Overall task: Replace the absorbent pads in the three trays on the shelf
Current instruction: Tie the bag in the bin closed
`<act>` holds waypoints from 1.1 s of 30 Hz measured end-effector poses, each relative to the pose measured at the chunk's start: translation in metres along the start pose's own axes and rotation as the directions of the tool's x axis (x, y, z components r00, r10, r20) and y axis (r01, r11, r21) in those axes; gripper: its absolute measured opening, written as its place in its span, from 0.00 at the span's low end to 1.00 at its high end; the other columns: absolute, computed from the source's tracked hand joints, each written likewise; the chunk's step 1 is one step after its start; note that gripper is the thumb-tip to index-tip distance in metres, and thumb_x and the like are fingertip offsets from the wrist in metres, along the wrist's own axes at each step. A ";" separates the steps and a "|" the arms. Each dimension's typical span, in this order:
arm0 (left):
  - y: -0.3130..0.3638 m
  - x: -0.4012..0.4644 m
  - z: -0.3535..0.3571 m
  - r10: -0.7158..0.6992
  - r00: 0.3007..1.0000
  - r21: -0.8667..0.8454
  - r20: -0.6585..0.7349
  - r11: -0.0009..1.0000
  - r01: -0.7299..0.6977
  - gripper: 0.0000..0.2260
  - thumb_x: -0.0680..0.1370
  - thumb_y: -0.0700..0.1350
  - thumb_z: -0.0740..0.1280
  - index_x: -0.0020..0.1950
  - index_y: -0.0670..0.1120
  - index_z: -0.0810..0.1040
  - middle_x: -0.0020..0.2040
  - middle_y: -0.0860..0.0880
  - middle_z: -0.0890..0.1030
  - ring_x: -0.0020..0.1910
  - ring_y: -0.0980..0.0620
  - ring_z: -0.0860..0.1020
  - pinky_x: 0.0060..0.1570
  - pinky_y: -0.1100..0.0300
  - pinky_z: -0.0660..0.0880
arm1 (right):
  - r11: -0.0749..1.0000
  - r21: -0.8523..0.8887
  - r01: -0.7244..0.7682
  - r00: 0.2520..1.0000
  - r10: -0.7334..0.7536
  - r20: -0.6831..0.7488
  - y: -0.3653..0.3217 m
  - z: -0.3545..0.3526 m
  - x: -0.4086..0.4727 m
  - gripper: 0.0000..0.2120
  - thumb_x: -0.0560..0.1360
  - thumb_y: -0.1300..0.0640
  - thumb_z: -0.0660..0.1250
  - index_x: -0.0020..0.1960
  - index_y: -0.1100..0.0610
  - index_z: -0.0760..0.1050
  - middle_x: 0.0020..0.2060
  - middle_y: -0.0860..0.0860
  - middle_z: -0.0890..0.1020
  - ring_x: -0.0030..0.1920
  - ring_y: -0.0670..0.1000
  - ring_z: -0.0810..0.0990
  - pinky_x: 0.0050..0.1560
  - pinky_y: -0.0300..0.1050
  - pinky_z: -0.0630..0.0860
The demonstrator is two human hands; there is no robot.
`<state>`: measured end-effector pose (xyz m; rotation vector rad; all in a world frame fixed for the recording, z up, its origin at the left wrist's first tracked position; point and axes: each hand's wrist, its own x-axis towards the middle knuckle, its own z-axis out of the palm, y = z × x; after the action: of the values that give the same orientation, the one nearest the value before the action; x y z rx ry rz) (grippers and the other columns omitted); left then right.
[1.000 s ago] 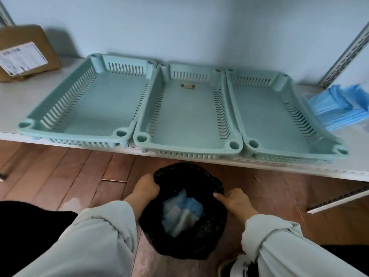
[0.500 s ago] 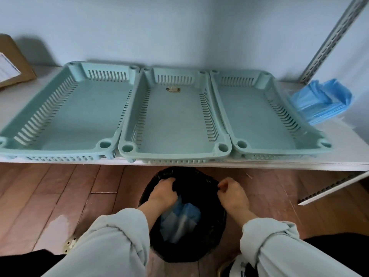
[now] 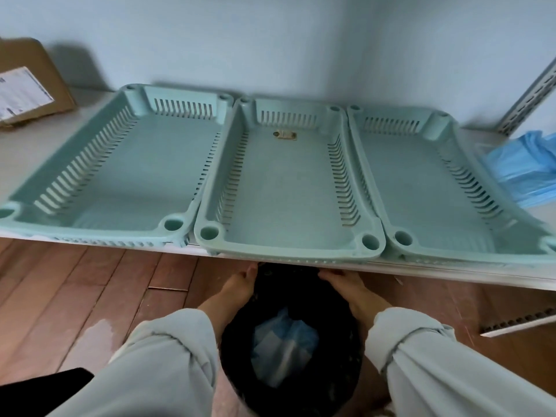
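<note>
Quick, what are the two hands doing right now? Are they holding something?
Left hand: on the rim of the black bin bag; grip cannot be told.
Right hand: on the bag's rim opposite; grip cannot be told.

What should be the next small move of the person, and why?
Probably let go of the black bin bag and reach the right hand to the stack of folded blue pads at the shelf's right end. All three pale green slotted plastic trays lie without pads, and used blue pads are already inside the bag, which both hands touch, the left hand too.
</note>
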<state>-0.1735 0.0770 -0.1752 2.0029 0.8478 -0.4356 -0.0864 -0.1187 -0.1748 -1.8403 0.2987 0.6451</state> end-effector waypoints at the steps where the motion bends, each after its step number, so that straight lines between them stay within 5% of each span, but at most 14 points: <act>1: 0.001 0.003 0.001 -0.006 1.000 -0.039 -0.017 0.999 0.005 0.25 0.83 0.54 0.49 0.69 0.37 0.70 0.68 0.36 0.72 0.68 0.41 0.70 0.68 0.55 0.65 | 0.999 0.035 -0.012 1.000 0.012 0.018 0.001 0.001 0.005 0.17 0.74 0.56 0.70 0.62 0.54 0.73 0.55 0.50 0.78 0.59 0.53 0.76 0.63 0.47 0.71; 3: 0.000 0.008 0.003 0.004 1.000 -0.074 -0.027 0.997 -0.006 0.20 0.83 0.48 0.54 0.67 0.37 0.72 0.66 0.37 0.74 0.65 0.41 0.72 0.65 0.54 0.68 | 1.000 -0.009 -0.002 1.000 0.001 -0.020 0.002 0.003 0.010 0.17 0.76 0.56 0.67 0.64 0.57 0.72 0.59 0.53 0.78 0.61 0.55 0.75 0.67 0.52 0.70; 8: -0.013 0.009 0.004 0.049 0.994 -0.092 -0.098 0.994 -0.058 0.15 0.76 0.33 0.63 0.62 0.38 0.77 0.60 0.39 0.79 0.60 0.42 0.77 0.62 0.54 0.73 | 0.999 -0.025 -0.038 0.995 0.035 -0.096 0.005 0.008 0.017 0.08 0.72 0.68 0.69 0.50 0.62 0.77 0.46 0.58 0.81 0.48 0.55 0.80 0.56 0.48 0.77; 11: -0.016 0.006 0.003 0.085 0.993 -0.064 -0.083 0.994 -0.091 0.15 0.75 0.31 0.64 0.60 0.39 0.79 0.58 0.41 0.81 0.58 0.43 0.78 0.60 0.56 0.74 | 0.983 -0.186 -0.008 0.997 -0.007 -0.079 0.005 0.005 0.018 0.03 0.72 0.59 0.71 0.44 0.56 0.78 0.50 0.58 0.83 0.51 0.58 0.82 0.59 0.53 0.77; 14: -0.011 0.002 0.001 0.167 0.985 0.007 0.037 0.986 -0.168 0.15 0.74 0.32 0.66 0.59 0.40 0.80 0.53 0.43 0.82 0.52 0.48 0.79 0.50 0.64 0.73 | 0.926 -0.376 -0.037 0.999 0.028 -0.030 0.007 0.006 0.011 0.25 0.75 0.38 0.64 0.58 0.58 0.78 0.58 0.56 0.80 0.60 0.58 0.78 0.65 0.49 0.72; 16: -0.006 -0.001 0.001 0.189 0.977 0.073 0.102 0.978 -0.196 0.12 0.74 0.33 0.67 0.56 0.39 0.81 0.48 0.44 0.81 0.47 0.51 0.77 0.42 0.68 0.71 | 0.922 -0.383 -0.051 0.999 0.051 -0.010 0.008 0.009 0.004 0.33 0.73 0.33 0.61 0.61 0.61 0.77 0.58 0.58 0.79 0.60 0.58 0.78 0.62 0.46 0.72; 19: -0.007 -0.003 -0.003 0.165 0.982 0.137 0.094 0.975 -0.177 0.12 0.73 0.34 0.67 0.56 0.40 0.82 0.52 0.42 0.82 0.53 0.46 0.79 0.44 0.67 0.68 | 0.937 -0.345 0.048 0.998 -0.028 0.063 0.009 0.013 -0.003 0.20 0.75 0.43 0.67 0.48 0.60 0.80 0.46 0.56 0.82 0.45 0.52 0.80 0.49 0.42 0.74; 22: -0.010 -0.003 -0.007 0.159 0.979 0.189 0.123 0.965 -0.181 0.12 0.73 0.34 0.67 0.56 0.39 0.81 0.55 0.40 0.82 0.52 0.46 0.79 0.44 0.66 0.68 | 0.957 -0.282 0.063 0.993 -0.032 0.114 0.004 0.012 -0.007 0.13 0.73 0.50 0.71 0.45 0.60 0.80 0.38 0.54 0.80 0.35 0.48 0.77 0.39 0.38 0.74; 26: -0.008 -0.006 -0.008 0.151 0.976 0.294 0.155 0.936 -0.192 0.12 0.74 0.37 0.67 0.57 0.41 0.80 0.56 0.41 0.81 0.57 0.44 0.79 0.51 0.61 0.73 | 0.966 -0.254 0.049 0.994 -0.023 0.106 -0.003 0.016 -0.004 0.10 0.73 0.56 0.73 0.50 0.60 0.79 0.37 0.52 0.79 0.33 0.46 0.75 0.33 0.33 0.73; 29: -0.008 -0.006 -0.008 0.156 0.978 0.364 0.139 0.910 -0.197 0.13 0.75 0.38 0.66 0.59 0.43 0.80 0.57 0.42 0.80 0.58 0.44 0.78 0.57 0.57 0.73 | 0.983 -0.184 0.000 0.995 0.018 0.096 -0.004 0.018 -0.005 0.06 0.72 0.59 0.73 0.43 0.60 0.77 0.34 0.53 0.79 0.26 0.45 0.77 0.26 0.31 0.74; 33: -0.001 -0.010 -0.004 0.182 0.974 0.437 0.132 0.872 -0.222 0.15 0.76 0.39 0.65 0.63 0.43 0.77 0.61 0.42 0.78 0.60 0.44 0.77 0.59 0.55 0.73 | 0.985 -0.142 -0.101 0.988 0.116 0.100 -0.007 0.011 -0.010 0.06 0.73 0.61 0.72 0.44 0.64 0.77 0.35 0.57 0.79 0.32 0.52 0.77 0.34 0.41 0.76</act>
<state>-0.1813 0.0761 -0.1673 2.4490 0.5002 -0.6369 -0.0943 -0.1072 -0.1661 -1.9209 0.2911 0.8559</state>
